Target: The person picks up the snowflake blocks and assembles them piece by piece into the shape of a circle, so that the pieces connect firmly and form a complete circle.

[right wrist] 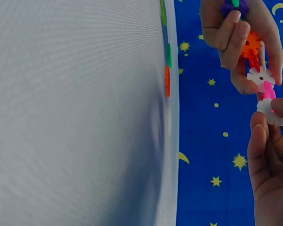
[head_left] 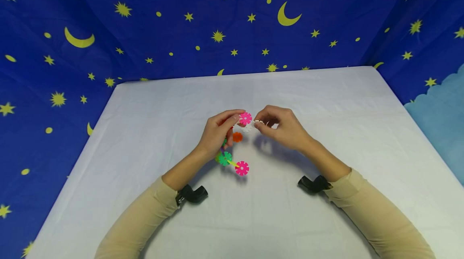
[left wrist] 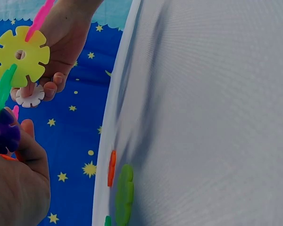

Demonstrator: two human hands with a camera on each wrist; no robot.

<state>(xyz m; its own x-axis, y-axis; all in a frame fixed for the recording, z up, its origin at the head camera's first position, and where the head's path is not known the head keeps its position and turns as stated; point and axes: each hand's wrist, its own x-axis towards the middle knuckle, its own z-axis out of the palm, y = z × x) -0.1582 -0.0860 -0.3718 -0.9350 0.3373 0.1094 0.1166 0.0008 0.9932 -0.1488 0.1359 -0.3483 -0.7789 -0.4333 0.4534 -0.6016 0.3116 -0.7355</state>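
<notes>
My left hand (head_left: 214, 135) holds a chain of notched plastic discs, its fingers near the pink disc (head_left: 245, 118) at the far end. A green disc (head_left: 225, 158), a yellow disc (left wrist: 20, 54) and another pink disc (head_left: 242, 168) hang from the near end. Purple (left wrist: 6, 133), orange (right wrist: 251, 44) and white (right wrist: 261, 77) discs also belong to the chain. Between thumb and fingers, my right hand (head_left: 284, 127) pinches a white disc (right wrist: 269, 112). This disc meets the pink one in the right wrist view; whether they are slotted together I cannot tell.
Loose discs lie on the white-covered table (head_left: 275, 214), among them an orange disc (left wrist: 112, 168) and a lime-green disc (left wrist: 125, 195). They are below the left hand. A blue star-patterned cloth (head_left: 203, 21) stands behind the table. Black wrist mounts (head_left: 195, 194) project inward from both sleeves.
</notes>
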